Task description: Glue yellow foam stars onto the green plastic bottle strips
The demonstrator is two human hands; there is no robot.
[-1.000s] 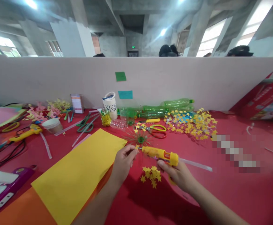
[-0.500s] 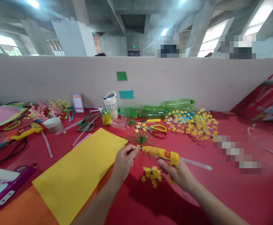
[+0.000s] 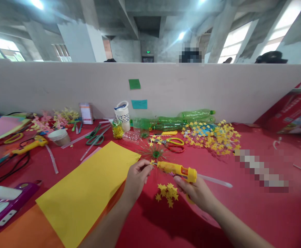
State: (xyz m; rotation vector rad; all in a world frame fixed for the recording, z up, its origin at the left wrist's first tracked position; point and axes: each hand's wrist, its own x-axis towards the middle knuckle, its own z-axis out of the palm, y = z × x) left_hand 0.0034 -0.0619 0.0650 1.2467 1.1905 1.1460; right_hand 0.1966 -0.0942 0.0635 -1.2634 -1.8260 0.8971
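Note:
Pinched in the fingers of my left hand (image 3: 139, 175) is a small yellow paper star (image 3: 152, 162). My right hand (image 3: 196, 193) grips a yellow hot glue gun (image 3: 174, 168), its nozzle pointing left and at the star; whether it touches cannot be made out. A clear glue stick (image 3: 214, 179) sticks out of the gun's back end. Just beyond my hands lies a green plastic bottle piece cut into thin spread strips (image 3: 156, 154), with a few yellow stars at its far tips. Below the gun, a small pile of yellow stars (image 3: 168, 193) rests on the red table (image 3: 150, 227).
Yellow and orange paper sheets (image 3: 88, 193) lie left, near a purple power strip (image 3: 11, 203) and another glue gun (image 3: 29, 146). Scissors (image 3: 176, 143), a yellow cutter (image 3: 169, 133), green bottles (image 3: 172, 123) and a star-tipped bunch (image 3: 217, 137) stand beyond. A white partition (image 3: 88, 82) closes the back.
Both hands, the star and the glue gun stay almost in place. The glue stick's rear end shifts very slightly left. Beyond the partition, the heads of people have moved a little.

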